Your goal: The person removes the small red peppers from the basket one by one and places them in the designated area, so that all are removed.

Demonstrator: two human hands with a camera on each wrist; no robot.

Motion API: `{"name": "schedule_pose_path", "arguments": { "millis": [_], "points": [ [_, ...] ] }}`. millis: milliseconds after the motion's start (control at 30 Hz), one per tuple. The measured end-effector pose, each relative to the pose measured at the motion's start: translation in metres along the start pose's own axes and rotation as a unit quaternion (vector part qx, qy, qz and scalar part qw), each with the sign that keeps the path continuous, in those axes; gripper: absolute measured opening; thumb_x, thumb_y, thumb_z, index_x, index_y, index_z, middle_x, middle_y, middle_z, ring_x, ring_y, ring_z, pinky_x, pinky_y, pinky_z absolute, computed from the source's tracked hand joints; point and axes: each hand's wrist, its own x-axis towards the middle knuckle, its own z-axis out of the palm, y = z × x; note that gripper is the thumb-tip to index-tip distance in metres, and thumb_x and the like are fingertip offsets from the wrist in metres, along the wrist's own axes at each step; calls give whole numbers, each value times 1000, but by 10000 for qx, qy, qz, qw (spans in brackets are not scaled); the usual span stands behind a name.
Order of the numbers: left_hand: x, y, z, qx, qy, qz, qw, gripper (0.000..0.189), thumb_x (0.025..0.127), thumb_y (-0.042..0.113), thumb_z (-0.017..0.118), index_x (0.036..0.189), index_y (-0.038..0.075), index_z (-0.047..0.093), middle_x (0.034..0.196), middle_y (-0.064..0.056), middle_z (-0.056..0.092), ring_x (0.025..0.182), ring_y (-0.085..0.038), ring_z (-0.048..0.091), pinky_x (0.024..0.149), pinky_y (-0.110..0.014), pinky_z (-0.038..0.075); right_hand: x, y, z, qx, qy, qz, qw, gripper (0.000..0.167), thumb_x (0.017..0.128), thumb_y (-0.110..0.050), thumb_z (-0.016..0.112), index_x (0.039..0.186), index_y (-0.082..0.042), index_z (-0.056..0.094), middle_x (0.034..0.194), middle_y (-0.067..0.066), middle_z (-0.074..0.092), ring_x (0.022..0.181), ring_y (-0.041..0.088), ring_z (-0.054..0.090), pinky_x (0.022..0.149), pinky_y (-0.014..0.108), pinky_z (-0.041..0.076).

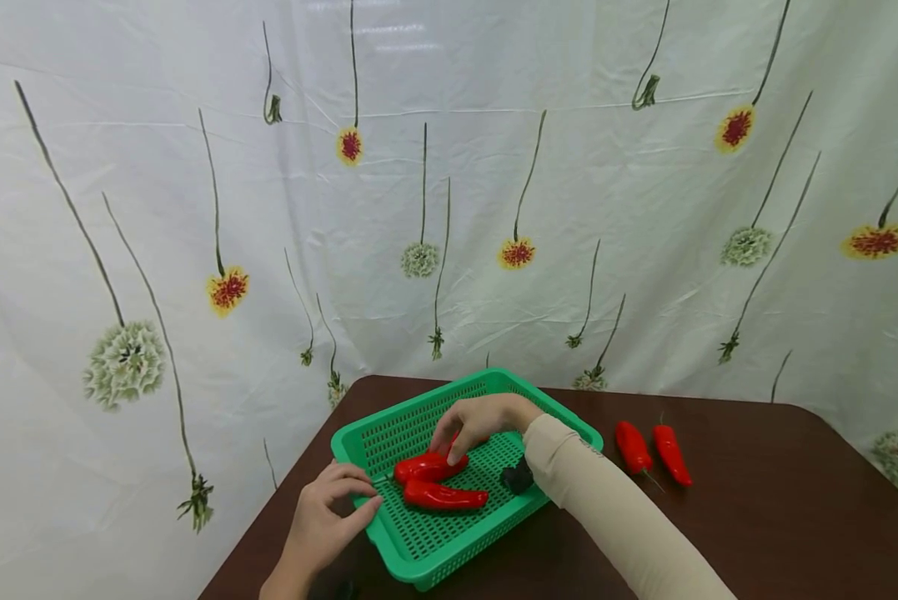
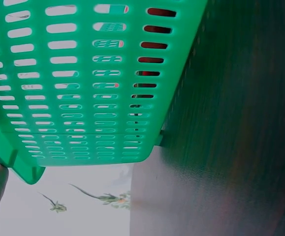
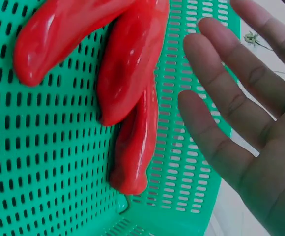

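Note:
Three red peppers lie together in a green plastic basket (image 1: 456,557): a front pepper (image 1: 445,497), one behind it (image 1: 418,468), and another partly covered by my right hand (image 1: 479,417). That hand is inside the basket above the peppers. In the right wrist view its fingers (image 3: 226,98) are spread and loosely bent beside the lower pepper (image 3: 135,147), apart from it. My left hand (image 1: 324,517) holds the rim at the basket's left end with its thumb and fingers. The left wrist view shows the basket's slotted outer wall (image 2: 64,88) and one finger at the rim.
Two more red peppers, one plump (image 1: 632,447) and one slimmer (image 1: 671,455), lie on the dark brown table (image 1: 764,483) right of the basket. A white flower-patterned cloth (image 1: 494,292) hangs behind the table. A small black object (image 1: 518,477) shows beneath the right wrist.

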Motion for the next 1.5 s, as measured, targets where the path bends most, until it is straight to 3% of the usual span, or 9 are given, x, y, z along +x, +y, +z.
{"name": "schedule_pose_path", "arguments": {
  "millis": [200, 1000, 1333, 1500],
  "points": [
    [-1, 1, -1, 43, -44, -121, 9999, 37, 67, -6, 87, 78, 26, 74, 89, 8, 68, 86, -8, 60, 78, -15, 48, 8, -1, 5, -145, -269, 90, 9995, 40, 92, -8, 70, 131, -3, 63, 125, 15, 66, 102, 13, 61, 103, 53, 50],
    [0, 3, -1, 54, -77, -182, 9998, 35, 69, -4, 87, 78, 27, 74, 88, 9, 68, 85, -9, 60, 78, -18, 50, 29, 4, 23, -236, -470, 483, 9974, 34, 91, -12, 72, 124, -14, 67, 116, -2, 66, 105, 9, 59, 102, 40, 52],
    [0, 1, 0, 14, -9, -44, 10000, 37, 67, -6, 86, 78, 26, 74, 88, 7, 68, 85, -10, 60, 81, -14, 47, 31, 7, 26, -273, -539, 672, 9959, 34, 90, -11, 73, 123, -17, 68, 116, -6, 66, 106, 8, 59, 97, 32, 53],
    [0, 1, 0, 12, 23, -50, 10000, 37, 66, -7, 86, 78, 26, 74, 87, 7, 68, 84, -10, 60, 80, -14, 47, 31, 7, 28, -233, -572, 776, 9951, 34, 90, -9, 73, 123, -16, 67, 115, -5, 65, 104, 9, 59, 95, 35, 54]
  ]
}}
